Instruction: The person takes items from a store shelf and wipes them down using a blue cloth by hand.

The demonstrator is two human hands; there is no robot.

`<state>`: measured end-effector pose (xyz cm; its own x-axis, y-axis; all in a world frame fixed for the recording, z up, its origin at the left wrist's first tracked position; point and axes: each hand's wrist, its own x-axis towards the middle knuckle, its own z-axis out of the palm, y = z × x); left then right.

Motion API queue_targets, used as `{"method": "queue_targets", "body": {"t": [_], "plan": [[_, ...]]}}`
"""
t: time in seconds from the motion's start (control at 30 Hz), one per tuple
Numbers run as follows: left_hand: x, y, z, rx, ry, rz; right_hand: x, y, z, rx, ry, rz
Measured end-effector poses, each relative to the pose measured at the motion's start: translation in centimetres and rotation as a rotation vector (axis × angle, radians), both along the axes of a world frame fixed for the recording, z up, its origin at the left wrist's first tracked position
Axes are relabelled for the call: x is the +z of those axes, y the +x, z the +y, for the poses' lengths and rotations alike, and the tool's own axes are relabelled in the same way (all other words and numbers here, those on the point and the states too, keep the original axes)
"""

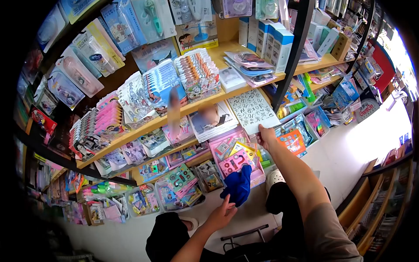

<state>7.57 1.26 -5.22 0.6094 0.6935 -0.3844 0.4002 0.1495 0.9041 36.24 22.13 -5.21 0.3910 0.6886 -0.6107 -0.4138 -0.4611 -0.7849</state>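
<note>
The right hand (265, 136) grips the near corner of a white sheet (253, 111) covered in black markings, which juts out from the lower shelf (190, 146). The left hand (221, 214) is held low with its fingers spread, next to a bunched blue cloth (238, 185); whether the fingertips touch it is hard to tell. The cloth lies over the near edge of a pink box (258, 174) holding pink and yellow packs. Clear bins (142, 213) of small packaged goods stand left of the box, and more packets line the upper shelf (126, 139).
</note>
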Motion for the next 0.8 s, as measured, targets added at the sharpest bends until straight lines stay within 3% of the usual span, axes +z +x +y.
{"method": "queue_targets", "body": {"t": [0.3,0.47,0.8], "plan": [[-0.4,-1.3,-0.4,0.023,0.007,0.023,-0.9,1.0,4.2,-0.102,0.053,-0.034],[-0.7,-1.7,-0.7,0.057,-0.012,0.008,-1.9,0.8,6.1,-0.012,0.081,-0.092],[-1.0,-1.7,-0.4,0.066,0.046,0.048,-1.5,0.0,5.6,-0.063,0.069,-0.114]]}}
